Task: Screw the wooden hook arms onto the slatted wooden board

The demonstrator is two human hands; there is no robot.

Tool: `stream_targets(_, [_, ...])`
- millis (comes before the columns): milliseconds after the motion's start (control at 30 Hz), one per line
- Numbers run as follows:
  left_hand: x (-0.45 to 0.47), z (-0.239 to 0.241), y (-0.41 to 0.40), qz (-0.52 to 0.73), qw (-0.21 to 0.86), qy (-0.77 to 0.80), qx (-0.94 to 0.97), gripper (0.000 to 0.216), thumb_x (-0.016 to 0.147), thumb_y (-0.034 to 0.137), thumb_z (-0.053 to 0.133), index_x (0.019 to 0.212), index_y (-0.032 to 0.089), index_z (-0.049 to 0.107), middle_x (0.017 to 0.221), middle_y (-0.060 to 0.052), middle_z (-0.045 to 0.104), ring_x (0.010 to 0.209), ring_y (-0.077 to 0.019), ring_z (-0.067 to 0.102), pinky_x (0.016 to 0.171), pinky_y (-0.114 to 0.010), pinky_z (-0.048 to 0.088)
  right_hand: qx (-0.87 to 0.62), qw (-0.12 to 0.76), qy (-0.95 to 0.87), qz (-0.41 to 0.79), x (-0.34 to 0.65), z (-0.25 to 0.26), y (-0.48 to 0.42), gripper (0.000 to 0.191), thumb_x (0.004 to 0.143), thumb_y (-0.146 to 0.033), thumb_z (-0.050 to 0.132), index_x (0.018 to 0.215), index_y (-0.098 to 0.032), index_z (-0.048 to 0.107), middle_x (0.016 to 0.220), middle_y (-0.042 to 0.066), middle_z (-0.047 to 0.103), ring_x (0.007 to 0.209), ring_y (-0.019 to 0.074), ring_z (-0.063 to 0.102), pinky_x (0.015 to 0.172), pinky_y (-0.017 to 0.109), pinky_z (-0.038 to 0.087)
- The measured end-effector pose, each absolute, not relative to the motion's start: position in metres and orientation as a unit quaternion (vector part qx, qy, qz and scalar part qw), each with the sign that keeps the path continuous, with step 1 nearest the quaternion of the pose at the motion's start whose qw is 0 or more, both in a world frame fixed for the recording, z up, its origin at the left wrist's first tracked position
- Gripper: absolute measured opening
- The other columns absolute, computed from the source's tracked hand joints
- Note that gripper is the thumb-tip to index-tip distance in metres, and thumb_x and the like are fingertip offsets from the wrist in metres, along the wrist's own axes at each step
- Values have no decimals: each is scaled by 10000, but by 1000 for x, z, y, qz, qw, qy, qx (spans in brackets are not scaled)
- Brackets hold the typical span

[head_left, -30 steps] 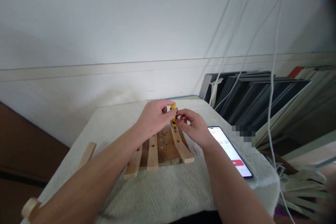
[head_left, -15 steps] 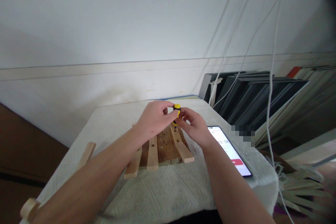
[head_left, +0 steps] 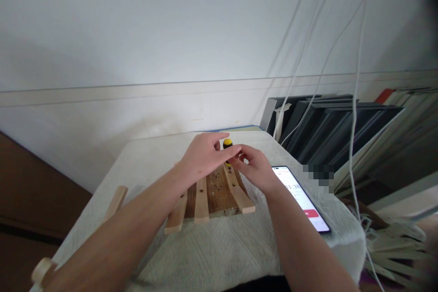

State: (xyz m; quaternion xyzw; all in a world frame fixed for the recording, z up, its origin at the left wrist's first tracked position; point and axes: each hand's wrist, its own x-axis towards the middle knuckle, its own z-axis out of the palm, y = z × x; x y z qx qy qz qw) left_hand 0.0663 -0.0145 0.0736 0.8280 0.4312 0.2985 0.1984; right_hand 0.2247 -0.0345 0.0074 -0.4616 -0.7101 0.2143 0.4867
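Observation:
A small yellow and black screwdriver [head_left: 227,145] stands upright over the far end of a light wooden slat [head_left: 237,188]. My left hand [head_left: 201,157] has thumb and fingers pinched round its handle from the left. From the right, my right hand [head_left: 256,169] pinches the lower part of the tool with curled fingers. The slat is one of three lying across a dark wooden board [head_left: 216,191] with small holes.
The board rests on a table under a white cloth [head_left: 219,246]. A phone [head_left: 304,198] with a lit timer screen lies to the right. A loose slat [head_left: 114,203] sits at the left. Dark panels [head_left: 328,127] lean at the right, and white cords [head_left: 352,114] hang down.
My left thumb and fingers have shifted round the screwdriver handle, hiding more of its yellow top. Both hands stay over the far end of the right slat.

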Motion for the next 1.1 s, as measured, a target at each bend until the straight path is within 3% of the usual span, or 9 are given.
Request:
stream_targets(133, [66, 78, -17, 296, 206, 449, 817, 393, 770, 480, 563, 931, 150, 703, 545, 20, 524, 474, -87, 393, 473, -234, 262, -482, 503, -682, 222, 224, 4, -32, 191, 718, -286, 676, 836, -197, 556, 736, -10, 577, 622, 116, 497, 561, 254, 394])
stream_targets(233, [67, 81, -18, 296, 200, 425, 832, 307, 793, 412, 548, 847, 157, 709, 553, 15, 539, 478, -82, 396, 474, -231, 259, -473, 499, -690, 227, 224, 2, -32, 200, 729, -277, 660, 890, -200, 571, 758, -8, 575, 645, 123, 506, 573, 259, 402])
stream_targets(367, [67, 79, -18, 293, 203, 405, 842, 284, 824, 329, 490, 881, 162, 712, 553, 17, 535, 485, -84, 403, 480, -230, 271, -448, 482, -720, 219, 226, 4, -34, 132, 790, -214, 557, 911, -207, 611, 743, -8, 591, 664, 129, 521, 605, 270, 401])
stream_targets(500, [67, 77, -17, 306, 208, 442, 817, 394, 777, 424, 556, 1029, 148, 678, 560, 24, 524, 487, -91, 417, 481, -229, 289, -483, 480, -703, 205, 225, 4, -33, 118, 753, -258, 622, 849, -199, 590, 714, -13, 573, 629, 123, 503, 579, 265, 391])
stream_targets(600, [67, 78, -18, 293, 205, 444, 821, 382, 750, 469, 584, 917, 147, 701, 538, 25, 507, 473, -88, 405, 466, -229, 267, -492, 484, -692, 212, 225, 2, -31, 187, 720, -298, 669, 841, -195, 571, 719, -13, 564, 622, 121, 496, 572, 263, 396])
stream_targets(733, [66, 79, -18, 294, 195, 422, 835, 287, 793, 386, 545, 860, 164, 712, 518, 28, 499, 467, -82, 394, 471, -229, 262, -452, 493, -709, 222, 226, 2, -32, 176, 766, -236, 604, 938, -201, 600, 784, 1, 599, 665, 126, 520, 596, 265, 408])
stream_targets(900, [67, 75, -15, 307, 195, 437, 823, 362, 789, 393, 550, 1035, 163, 682, 531, 31, 506, 477, -89, 400, 480, -231, 282, -468, 489, -706, 208, 226, 4, -33, 123, 770, -221, 590, 890, -204, 612, 746, -3, 604, 647, 126, 520, 587, 266, 403])
stream_targets(1100, [66, 74, -14, 291, 170, 413, 846, 295, 792, 423, 555, 855, 183, 716, 546, 16, 530, 483, -88, 385, 489, -238, 263, -479, 491, -695, 216, 225, 3, -32, 203, 723, -299, 670, 874, -202, 574, 749, -6, 583, 642, 123, 506, 579, 262, 399])
